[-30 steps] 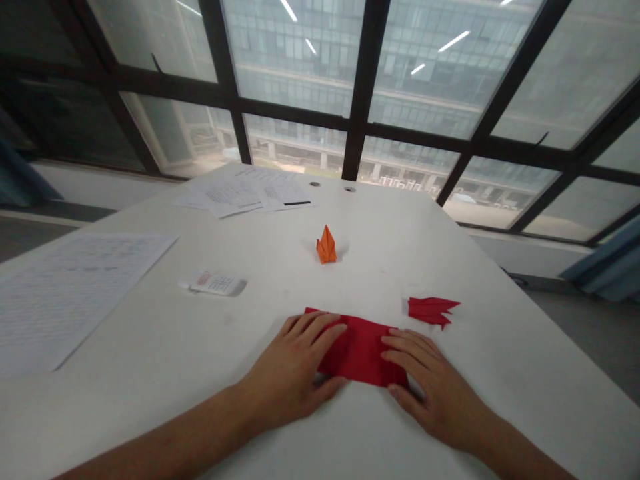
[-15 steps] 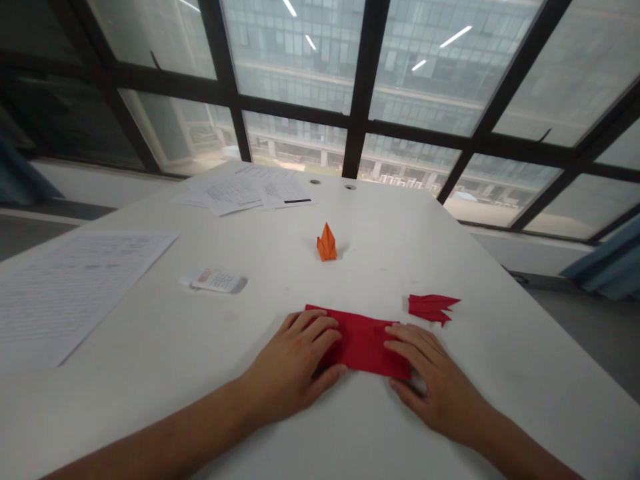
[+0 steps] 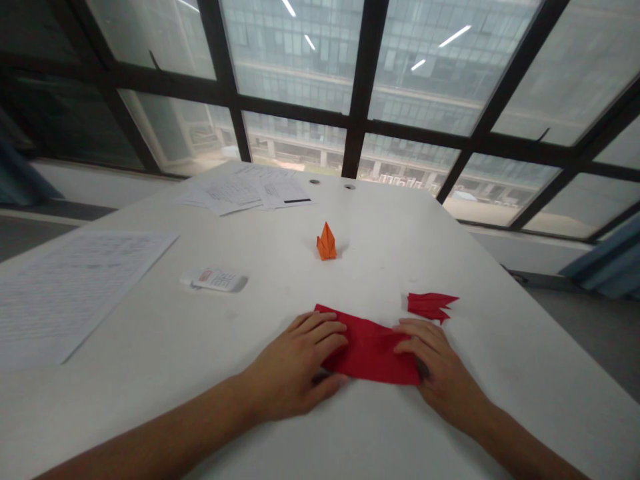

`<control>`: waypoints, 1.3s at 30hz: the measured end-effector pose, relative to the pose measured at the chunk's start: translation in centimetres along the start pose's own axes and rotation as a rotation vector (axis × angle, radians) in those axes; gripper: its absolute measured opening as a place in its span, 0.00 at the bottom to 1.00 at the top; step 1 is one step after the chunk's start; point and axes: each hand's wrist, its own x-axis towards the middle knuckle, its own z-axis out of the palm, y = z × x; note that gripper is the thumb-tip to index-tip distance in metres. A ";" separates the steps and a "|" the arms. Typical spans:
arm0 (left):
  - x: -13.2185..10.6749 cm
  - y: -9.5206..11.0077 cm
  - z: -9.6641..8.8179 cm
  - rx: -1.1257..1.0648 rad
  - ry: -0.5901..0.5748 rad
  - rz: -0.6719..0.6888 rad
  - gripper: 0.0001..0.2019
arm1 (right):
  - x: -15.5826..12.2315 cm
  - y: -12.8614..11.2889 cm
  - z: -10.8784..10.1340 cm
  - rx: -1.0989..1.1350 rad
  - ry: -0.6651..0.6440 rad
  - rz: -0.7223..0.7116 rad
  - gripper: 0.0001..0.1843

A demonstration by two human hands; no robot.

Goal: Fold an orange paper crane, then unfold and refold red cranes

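Note:
A folded sheet of red paper (image 3: 373, 347) lies flat on the white table (image 3: 320, 420) in front of me. My left hand (image 3: 300, 367) rests on its left end, fingers stretched flat, thumb at the near edge. My right hand (image 3: 433, 367) covers its right end, fingers curled at the paper's right edge and thumb tucked near its corner. A small folded red paper piece (image 3: 430, 305) lies just beyond my right hand. An orange folded paper figure (image 3: 326, 243) stands upright further back, at the middle of the table.
A white glue tube (image 3: 216, 280) lies to the left of the red paper. A printed sheet (image 3: 70, 287) lies at the far left and more printed papers (image 3: 250, 190) at the back. Large dark-framed windows stand behind the table. The table's right edge runs diagonally.
The red paper has shifted slightly right. My right hand has drawn its fingers in, curling at the paper's right edge. My left hand has stayed flat on the left end.

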 end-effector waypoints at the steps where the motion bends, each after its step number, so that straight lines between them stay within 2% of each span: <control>1: 0.0 0.0 0.0 0.000 0.001 0.004 0.20 | 0.0 0.0 0.0 0.002 0.005 0.002 0.21; 6: 0.0 0.0 0.0 -0.005 0.016 0.004 0.20 | 0.1 -0.2 -0.2 -0.004 0.000 0.012 0.21; 13: 0.0 0.1 0.2 -0.007 0.044 -0.012 0.27 | 0.3 -0.3 -0.4 0.012 -0.009 0.000 0.23; 18: 0.0 0.0 0.5 0.005 0.069 -0.041 0.25 | 0.4 -0.3 -0.3 0.006 0.012 0.009 0.21; 23: -0.1 0.2 0.0 0.060 -0.001 0.013 0.21 | 0.4 -0.1 -0.5 0.009 0.042 -0.018 0.17; 28: -0.2 1.0 -0.8 0.087 -0.071 0.131 0.18 | 0.1 -0.8 -0.7 0.002 0.166 -0.063 0.13; 30: -0.2 1.2 -0.9 0.066 -0.096 0.170 0.17 | 0.0 -1.2 -0.5 -0.062 0.221 0.006 0.12; 33: -0.1 1.4 -1.0 0.013 -0.113 0.204 0.20 | -0.2 -1.5 0.0 -0.077 0.292 0.232 0.21; 36: -0.1 1.2 -0.8 -0.027 -0.085 0.194 0.24 | -0.4 -1.7 0.5 0.095 0.243 0.486 0.25; 37: -0.1 1.1 -0.8 -0.033 -0.074 0.190 0.25 | -0.4 -1.7 0.6 0.171 0.214 0.531 0.26; 39: -0.1 1.0 -0.7 -0.045 -0.065 0.191 0.25 | -0.7 -2.0 0.7 0.310 0.172 0.530 0.31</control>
